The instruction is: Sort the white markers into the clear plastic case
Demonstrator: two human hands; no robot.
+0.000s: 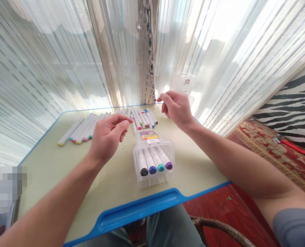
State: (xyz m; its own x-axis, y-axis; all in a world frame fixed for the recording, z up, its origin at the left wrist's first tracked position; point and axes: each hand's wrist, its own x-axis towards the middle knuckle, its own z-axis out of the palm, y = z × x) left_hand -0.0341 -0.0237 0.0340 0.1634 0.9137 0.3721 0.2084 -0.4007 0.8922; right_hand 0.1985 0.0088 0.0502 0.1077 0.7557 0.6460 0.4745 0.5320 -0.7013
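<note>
My left hand [107, 137] is raised above the table's middle, thumb and forefinger pinched together. Anything between those fingertips is too small to make out. Higher and to the right, my right hand [177, 108] is also closed in a pinch, and I cannot tell what it holds. Between and below them stands a clear plastic case [137, 161] with several white markers [152, 159] in it, their end caps black, blue, teal and purple. A printed label [148, 134] shows at its far end. Beyond the case lies a group of capped markers [143, 118].
More white markers [81, 128] lie side by side at the table's left. The table [54, 185] has a blue rim with a pen groove [142, 209] at the near edge. String curtains [65, 61] hang behind it. A clear container [184, 82] stands beyond my right hand.
</note>
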